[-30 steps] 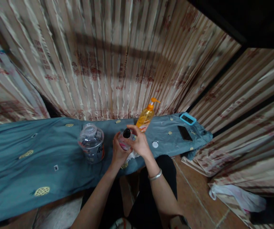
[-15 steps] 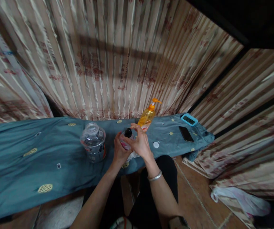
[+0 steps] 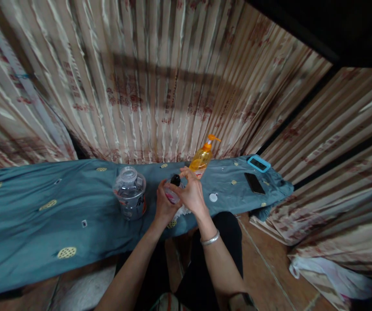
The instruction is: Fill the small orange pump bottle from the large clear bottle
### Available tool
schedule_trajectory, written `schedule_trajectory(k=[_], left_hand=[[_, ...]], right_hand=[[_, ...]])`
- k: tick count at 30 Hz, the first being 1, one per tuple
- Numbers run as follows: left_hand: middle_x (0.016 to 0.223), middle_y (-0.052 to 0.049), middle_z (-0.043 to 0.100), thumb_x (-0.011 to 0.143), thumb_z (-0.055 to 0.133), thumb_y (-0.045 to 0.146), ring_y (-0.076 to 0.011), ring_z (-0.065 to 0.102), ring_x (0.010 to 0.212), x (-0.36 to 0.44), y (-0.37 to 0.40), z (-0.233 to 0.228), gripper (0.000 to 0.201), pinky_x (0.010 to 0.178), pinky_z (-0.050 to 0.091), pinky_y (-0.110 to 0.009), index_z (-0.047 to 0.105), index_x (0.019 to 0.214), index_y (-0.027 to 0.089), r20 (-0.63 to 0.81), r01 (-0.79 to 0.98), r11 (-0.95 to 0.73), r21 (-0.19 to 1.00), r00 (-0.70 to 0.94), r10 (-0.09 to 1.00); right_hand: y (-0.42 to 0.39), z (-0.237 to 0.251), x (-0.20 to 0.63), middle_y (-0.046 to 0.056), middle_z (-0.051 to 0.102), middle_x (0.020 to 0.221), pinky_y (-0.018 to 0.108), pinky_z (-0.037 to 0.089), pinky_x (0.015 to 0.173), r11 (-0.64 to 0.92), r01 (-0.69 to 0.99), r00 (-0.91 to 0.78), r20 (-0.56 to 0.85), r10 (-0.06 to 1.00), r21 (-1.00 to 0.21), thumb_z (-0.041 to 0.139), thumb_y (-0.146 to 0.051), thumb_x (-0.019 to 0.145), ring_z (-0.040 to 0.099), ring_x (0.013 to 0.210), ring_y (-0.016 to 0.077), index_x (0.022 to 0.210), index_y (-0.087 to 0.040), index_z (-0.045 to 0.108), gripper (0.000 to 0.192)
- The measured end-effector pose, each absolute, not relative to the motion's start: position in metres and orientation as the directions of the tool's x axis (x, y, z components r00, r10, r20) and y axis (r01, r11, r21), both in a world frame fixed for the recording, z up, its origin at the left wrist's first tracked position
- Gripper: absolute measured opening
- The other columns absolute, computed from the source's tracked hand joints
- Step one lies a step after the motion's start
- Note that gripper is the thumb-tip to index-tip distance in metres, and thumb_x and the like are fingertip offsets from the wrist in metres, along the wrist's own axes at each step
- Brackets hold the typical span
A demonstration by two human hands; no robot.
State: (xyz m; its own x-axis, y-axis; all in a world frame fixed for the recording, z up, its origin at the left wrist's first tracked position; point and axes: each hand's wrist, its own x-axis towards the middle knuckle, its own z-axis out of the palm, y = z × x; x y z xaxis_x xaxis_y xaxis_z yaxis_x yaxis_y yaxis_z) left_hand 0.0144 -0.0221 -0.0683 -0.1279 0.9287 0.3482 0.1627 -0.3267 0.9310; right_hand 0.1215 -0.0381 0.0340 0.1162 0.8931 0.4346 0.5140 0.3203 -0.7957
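Note:
A small clear bottle [image 3: 172,193] with pinkish contents and a black cap [image 3: 175,179] is held over the near edge of the teal-covered table [image 3: 59,203]. My left hand [image 3: 163,206] wraps the bottle's body from the left. My right hand [image 3: 190,193] grips it at the top, fingers by the black cap. A bit of white tissue [image 3: 182,211] shows under my hands. A silver bangle [image 3: 210,239] circles my right wrist.
A large clear plastic jar [image 3: 129,192] stands left of my hands. An orange pump bottle [image 3: 201,157] stands behind them. A white cap [image 3: 213,197], a black phone [image 3: 254,183] and a blue-framed device [image 3: 259,163] lie to the right. Striped curtains [image 3: 160,86] hang behind; a white bag [image 3: 335,276] lies on the floor.
My hands stay on the small bottle with little change in grip. The view has shifted slightly, so everything sits a little further right in the frame.

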Motion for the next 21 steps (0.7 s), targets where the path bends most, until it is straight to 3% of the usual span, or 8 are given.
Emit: schedule_trajectory(k=[4,8,11,15,18,21], left_hand=[[0.139,-0.018,0.059,0.054,0.091,0.036,-0.0385,0.06,0.131,0.0141,-0.0229,-0.0675,0.098,0.115,0.047,-0.059,0.045,0.139,0.019,0.342,0.164,-0.322,0.932,-0.111,0.933],[0.14,-0.018,0.057,0.055,0.091,0.039,-0.0384,0.059,0.132,0.0139,-0.0213,-0.0699,0.098,0.115,0.046,-0.059,0.045,0.139,0.02,0.369,0.175,-0.346,0.922,-0.12,0.922],[0.141,-0.018,0.057,0.054,0.091,0.035,-0.0393,0.059,0.132,0.0139,-0.02,-0.0723,0.098,0.115,0.046,-0.06,0.045,0.139,0.019,0.381,0.181,-0.357,0.916,-0.12,0.917],[0.14,-0.017,0.057,0.055,0.089,0.031,-0.0377,0.059,0.131,0.0144,-0.0201,-0.074,0.096,0.115,0.046,-0.058,0.044,0.14,0.02,0.366,0.179,-0.342,0.922,-0.121,0.923],[0.14,-0.016,0.057,0.055,0.089,0.031,-0.0371,0.059,0.131,0.0142,-0.0202,-0.0742,0.097,0.115,0.046,-0.058,0.045,0.14,0.022,0.363,0.175,-0.341,0.924,-0.114,0.925],[0.141,-0.017,0.057,0.054,0.089,0.033,-0.0377,0.059,0.132,0.0137,-0.0197,-0.0738,0.098,0.115,0.046,-0.058,0.045,0.14,0.021,0.374,0.184,-0.35,0.918,-0.114,0.921]], right_hand=[[-0.041,0.0343,0.1247,0.011,0.072,0.137,0.049,0.043,0.122,0.354,0.496,0.04,0.428,0.903,-0.793,0.078,-0.036,0.086,0.06,0.142,0.0291,0.11,-0.026,0.07,0.026],[-0.0415,0.0336,0.1257,0.011,0.068,0.145,0.047,0.047,0.119,0.358,0.49,0.022,0.421,0.907,-0.795,0.08,-0.037,0.084,0.06,0.142,0.0286,0.125,-0.027,0.067,0.044],[-0.0365,0.0321,0.1232,0.014,0.065,0.146,0.053,0.046,0.118,0.324,0.508,0.097,0.426,0.899,-0.798,0.088,-0.048,0.075,0.059,0.142,0.0331,0.116,-0.025,0.065,0.052],[-0.0341,0.0303,0.1216,0.013,0.069,0.139,0.055,0.043,0.12,0.321,0.516,0.117,0.436,0.892,-0.794,0.086,-0.049,0.078,0.058,0.141,0.034,0.097,-0.026,0.065,0.037],[-0.0385,0.0303,0.1231,0.011,0.072,0.136,0.051,0.042,0.122,0.357,0.507,0.053,0.442,0.895,-0.785,0.078,-0.04,0.087,0.06,0.141,0.0302,0.107,-0.027,0.069,0.026],[-0.0416,0.0318,0.1243,0.009,0.071,0.138,0.047,0.042,0.123,0.38,0.502,0.009,0.445,0.896,-0.777,0.075,-0.035,0.088,0.059,0.143,0.0279,0.119,-0.028,0.069,0.032]])
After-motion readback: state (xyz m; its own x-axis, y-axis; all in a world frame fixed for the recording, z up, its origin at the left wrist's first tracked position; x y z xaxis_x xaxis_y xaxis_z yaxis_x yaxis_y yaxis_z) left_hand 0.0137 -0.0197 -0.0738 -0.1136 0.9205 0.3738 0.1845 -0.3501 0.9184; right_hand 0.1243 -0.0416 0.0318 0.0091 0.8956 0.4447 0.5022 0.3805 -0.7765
